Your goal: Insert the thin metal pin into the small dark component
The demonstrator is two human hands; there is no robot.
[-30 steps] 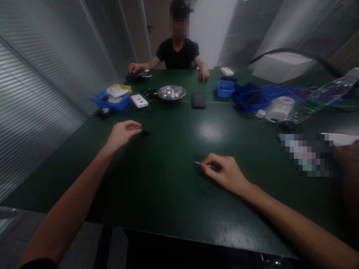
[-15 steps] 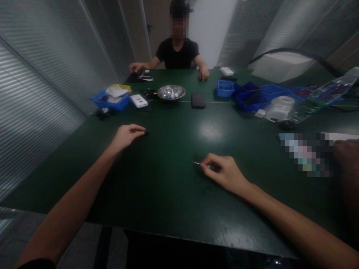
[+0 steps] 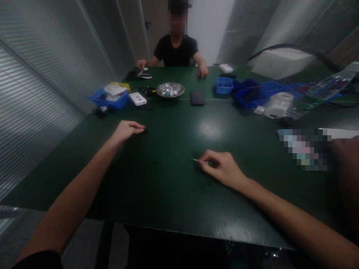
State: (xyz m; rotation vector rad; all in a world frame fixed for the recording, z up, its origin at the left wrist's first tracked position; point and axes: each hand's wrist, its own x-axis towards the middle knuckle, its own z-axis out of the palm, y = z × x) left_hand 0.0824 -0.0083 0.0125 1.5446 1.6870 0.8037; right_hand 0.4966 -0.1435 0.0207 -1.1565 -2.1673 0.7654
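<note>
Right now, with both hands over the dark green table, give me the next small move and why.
Probably draw the small dark object in the left hand toward the thin, silvery, metallic-looking piece in the right hand: both seem pinched but apart, the piece's tip pointing leftward.

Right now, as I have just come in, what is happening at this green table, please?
The person's right hand pinches a thin, shiny tool over the green table. The left hand seems to pinch a dark object, too small to identify. Farther back, a metal bowl holds small items, with a dark square object to its right. On the far side, a co-worker has one hand at some flat things.
</note>
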